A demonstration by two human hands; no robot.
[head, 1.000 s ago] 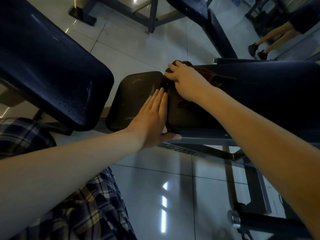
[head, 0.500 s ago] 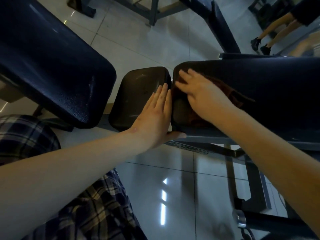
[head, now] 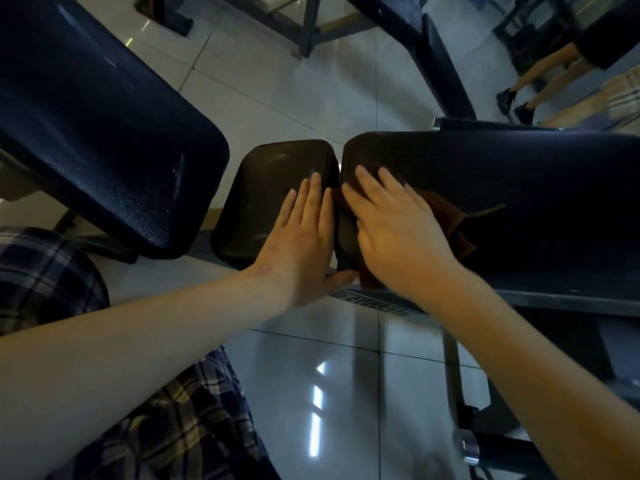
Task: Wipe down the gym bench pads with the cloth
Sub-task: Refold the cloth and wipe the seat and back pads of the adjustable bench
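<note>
Head camera first: my left hand [head: 301,237] lies flat, fingers straight, on the right edge of the small seat pad [head: 266,192]. Just beside it, my right hand [head: 398,233] is spread open, pressing the brown cloth [head: 453,220] onto the left end of the long bench pad [head: 526,188]. Cloth bunches under the palm and trails right. Another dark pad [head: 104,133] sits at left, above the tiled floor [head: 346,375].

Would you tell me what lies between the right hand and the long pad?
The brown cloth, pressed under the right hand onto the long pad; head view.
</note>
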